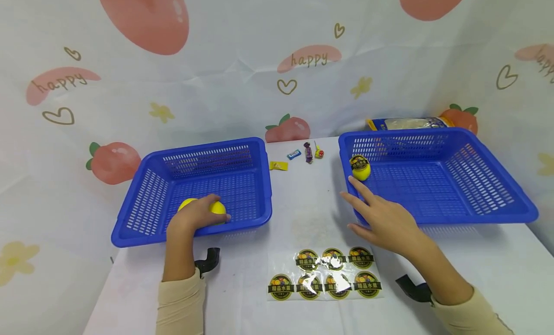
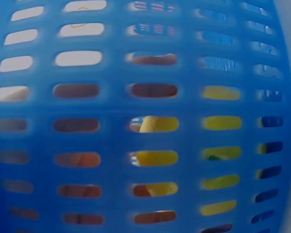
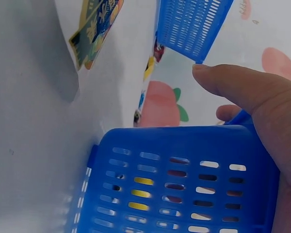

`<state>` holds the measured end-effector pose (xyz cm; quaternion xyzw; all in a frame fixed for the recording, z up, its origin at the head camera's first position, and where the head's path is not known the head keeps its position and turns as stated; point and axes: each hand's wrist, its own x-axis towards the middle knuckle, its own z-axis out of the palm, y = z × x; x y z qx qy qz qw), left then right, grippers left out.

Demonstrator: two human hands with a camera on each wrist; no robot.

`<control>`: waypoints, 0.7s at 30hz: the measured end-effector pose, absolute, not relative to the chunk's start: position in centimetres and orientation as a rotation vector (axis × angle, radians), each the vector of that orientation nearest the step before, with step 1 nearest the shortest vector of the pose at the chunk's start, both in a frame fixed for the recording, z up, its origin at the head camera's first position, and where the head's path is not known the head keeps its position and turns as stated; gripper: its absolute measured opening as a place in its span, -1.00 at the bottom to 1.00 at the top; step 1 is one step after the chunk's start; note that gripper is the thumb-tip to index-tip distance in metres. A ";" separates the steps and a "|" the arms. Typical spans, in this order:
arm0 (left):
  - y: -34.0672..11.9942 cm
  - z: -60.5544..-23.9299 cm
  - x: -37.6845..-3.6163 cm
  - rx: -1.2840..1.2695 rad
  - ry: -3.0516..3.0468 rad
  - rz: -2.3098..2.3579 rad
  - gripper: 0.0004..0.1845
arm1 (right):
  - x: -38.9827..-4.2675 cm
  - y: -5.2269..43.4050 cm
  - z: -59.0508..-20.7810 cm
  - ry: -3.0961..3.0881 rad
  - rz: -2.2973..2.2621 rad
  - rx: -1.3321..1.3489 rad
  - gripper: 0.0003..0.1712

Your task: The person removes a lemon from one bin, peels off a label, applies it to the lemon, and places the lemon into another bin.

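Hands work at two blue baskets, taking the sticker sheet (image 1: 324, 273) as landmark. Up and left of it, the left hand (image 1: 196, 214) reaches over the near wall of the left basket (image 1: 259, 152) and curls its fingers around a plain yellow ball (image 1: 216, 208) on the basket floor. Up and right of the sheet, the right hand (image 1: 385, 219) lies with fingers spread and straight, holding nothing, over the near-left corner of the right basket (image 1: 489, 147). Just beyond its forefinger tip sits a stickered yellow ball (image 1: 360, 168), inside that corner, so the right hand is much the nearer.
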<state>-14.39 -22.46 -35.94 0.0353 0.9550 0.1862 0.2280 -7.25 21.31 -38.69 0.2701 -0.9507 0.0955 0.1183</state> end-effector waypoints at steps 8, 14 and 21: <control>-22.4 -36.3 -15.0 0.263 2.713 0.640 -0.45 | -7.3 21.2 -38.6 -2.779 0.280 0.786 -0.19; -22.2 -36.5 -15.4 0.419 2.724 0.792 -0.37 | -7.3 21.3 -38.6 -2.765 0.286 0.792 -0.21; -21.2 -36.6 -15.5 0.455 2.796 0.879 -0.46 | -7.3 21.3 -38.7 -2.759 0.282 0.792 -0.21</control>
